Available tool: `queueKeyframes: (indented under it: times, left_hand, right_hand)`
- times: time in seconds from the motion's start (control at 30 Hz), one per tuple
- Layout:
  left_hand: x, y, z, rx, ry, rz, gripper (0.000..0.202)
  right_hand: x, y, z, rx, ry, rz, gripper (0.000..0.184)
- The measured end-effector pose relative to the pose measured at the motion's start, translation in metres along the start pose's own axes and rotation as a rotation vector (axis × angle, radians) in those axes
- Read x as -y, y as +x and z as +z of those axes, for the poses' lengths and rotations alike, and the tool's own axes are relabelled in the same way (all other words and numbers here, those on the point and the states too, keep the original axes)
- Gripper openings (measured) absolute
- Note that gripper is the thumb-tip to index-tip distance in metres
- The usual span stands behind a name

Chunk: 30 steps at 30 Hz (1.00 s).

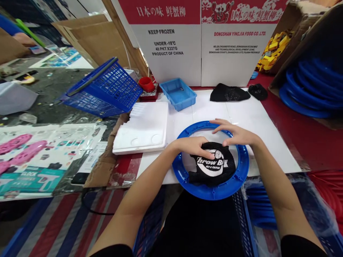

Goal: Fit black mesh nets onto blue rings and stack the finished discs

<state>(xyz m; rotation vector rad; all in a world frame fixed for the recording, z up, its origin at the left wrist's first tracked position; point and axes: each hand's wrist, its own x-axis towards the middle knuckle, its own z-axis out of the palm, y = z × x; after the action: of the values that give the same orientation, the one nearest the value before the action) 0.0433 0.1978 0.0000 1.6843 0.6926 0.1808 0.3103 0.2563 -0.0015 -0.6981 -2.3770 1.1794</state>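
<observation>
A blue plastic ring (242, 162) rests at the front edge of the white work surface, tilted a little toward me. Inside it lies a piece of black mesh fabric (215, 171) with a white "Throw Ball" style print, partly covered by my fingers. My left hand (194, 145) reaches over the ring's left side and pinches the mesh, its thumb lying across the print and its other fingers hidden below. Over the far right rim, my right hand (235, 134) has its fingers apart, with the thumb by the mesh's upper edge.
Beyond the ring sit a small blue tray (184, 104) and black fabric pieces (229, 93). A white foam slab (144, 130) and a tilted blue basket (104, 91) are leftward. Blue rings (308, 89) are stacked in a box at right; more rings (259, 205) lie below.
</observation>
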Motion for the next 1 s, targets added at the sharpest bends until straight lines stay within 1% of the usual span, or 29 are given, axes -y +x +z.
queueKeyframes:
  times: [0.03, 0.07, 0.13, 0.2, 0.27, 0.3, 0.37, 0.4, 0.43, 0.5, 0.53, 0.63, 0.7, 0.77, 0.8, 0.83, 0.87, 0.9, 0.93, 1.0]
  left_hand:
    - [0.002, 0.0, -0.002, -0.046, 0.044, 0.011, 0.038]
    - [0.004, 0.0, -0.005, -0.095, 0.077, 0.02, 0.039]
    - [0.008, 0.0, -0.011, -0.196, 0.07, 0.027, 0.041]
    - [0.012, 0.0, -0.015, -0.299, -0.023, 0.033, 0.041]
    - [0.014, 0.0, -0.018, -0.447, -0.114, 0.034, 0.038]
    - [0.015, 0.0, -0.019, -0.528, -0.129, 0.034, 0.037]
    - [0.016, 0.001, -0.02, -0.66, -0.106, 0.029, 0.036]
    - [0.017, 0.002, -0.021, -0.694, -0.08, 0.025, 0.036]
    - [0.018, 0.002, -0.021, -0.702, -0.048, 0.02, 0.035]
    - [0.02, 0.004, -0.02, -0.688, 0.036, 0.008, 0.032]
    - [0.021, 0.004, -0.019, -0.688, 0.099, 0.003, 0.03]
    - [0.022, 0.006, -0.015, -0.755, 0.383, -0.015, 0.022]
    - [0.019, 0.004, -0.013, -0.85, 0.559, 0.004, 0.018]
    - [0.012, 0.001, -0.011, -0.945, 0.636, 0.091, 0.02]
    - [0.008, -0.001, -0.01, -0.955, 0.619, 0.15, 0.024]
    - [0.004, -0.003, -0.009, -0.916, 0.571, 0.202, 0.029]
    - [0.0, -0.004, -0.007, -0.821, 0.503, 0.237, 0.033]
    - [-0.003, -0.005, -0.004, -0.682, 0.427, 0.254, 0.034]
    - [-0.005, -0.004, 0.0, -0.518, 0.363, 0.254, 0.031]
    - [-0.007, -0.001, 0.009, -0.2, 0.324, 0.23, 0.028]
  right_hand:
    - [0.002, 0.003, 0.006, 0.056, 0.001, -0.017, 0.042]
    - [0.002, 0.006, 0.012, 0.088, 0.0, -0.023, 0.034]
    - [0.0, 0.009, 0.019, 0.075, 0.013, -0.006, 0.021]
    - [-0.002, 0.01, 0.021, -0.018, 0.015, 0.047, 0.021]
    - [-0.001, 0.009, 0.019, -0.118, -0.019, 0.117, 0.023]
    - [0.001, 0.008, 0.017, -0.144, -0.042, 0.144, 0.025]
    - [0.007, 0.005, 0.012, -0.139, -0.08, 0.173, 0.03]
    - [0.01, 0.004, 0.009, -0.119, -0.09, 0.173, 0.033]
    - [0.012, 0.003, 0.007, -0.094, -0.097, 0.167, 0.037]
    - [0.014, 0.001, 0.005, -0.049, -0.107, 0.145, 0.043]
    - [0.013, 0.0, 0.005, -0.033, -0.116, 0.134, 0.043]
    - [0.006, 0.002, 0.009, -0.06, -0.208, 0.125, 0.033]
    - [-0.001, 0.004, 0.014, -0.104, -0.306, 0.115, 0.024]
    - [-0.009, 0.006, 0.02, -0.112, -0.385, 0.073, 0.02]
    - [-0.012, 0.007, 0.022, -0.106, -0.412, 0.042, 0.019]
    - [-0.015, 0.008, 0.025, -0.103, -0.432, 0.012, 0.02]
    - [-0.016, 0.009, 0.027, -0.103, -0.451, -0.014, 0.021]
    - [-0.018, 0.009, 0.028, -0.105, -0.47, -0.034, 0.022]
    - [-0.018, 0.009, 0.029, -0.107, -0.485, -0.042, 0.024]
    - [-0.018, 0.008, 0.029, -0.117, -0.499, -0.025, 0.024]
